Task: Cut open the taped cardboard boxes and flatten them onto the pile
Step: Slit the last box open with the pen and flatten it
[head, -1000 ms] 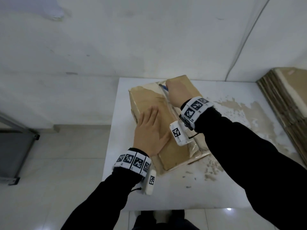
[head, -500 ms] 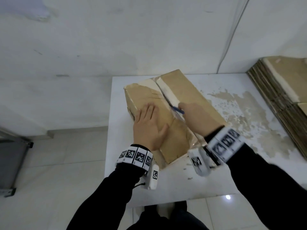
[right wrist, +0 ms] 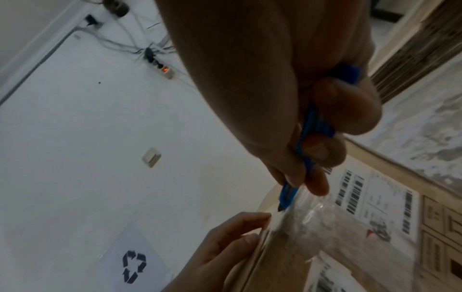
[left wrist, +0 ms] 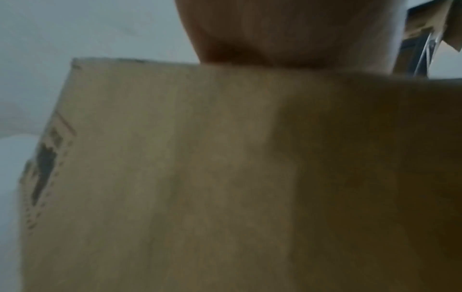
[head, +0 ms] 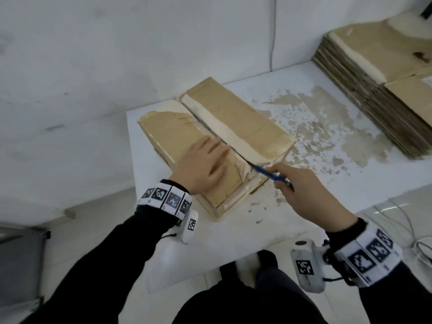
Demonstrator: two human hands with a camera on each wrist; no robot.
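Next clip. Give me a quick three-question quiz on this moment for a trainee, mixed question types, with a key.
1. True or false: the left hand lies flat, fingers straight, on top of the cardboard box.
2. Multiple choice: what does the right hand grip? A) a roll of tape B) a blue utility knife C) a marker pen
3. Fill in: the pile of flattened cardboard sits at the far ____ side of the white table, apart from the box.

Key
1. True; the palm presses on the near part of the top.
2. B; the knife tip is at the near end of the taped centre seam.
3. right
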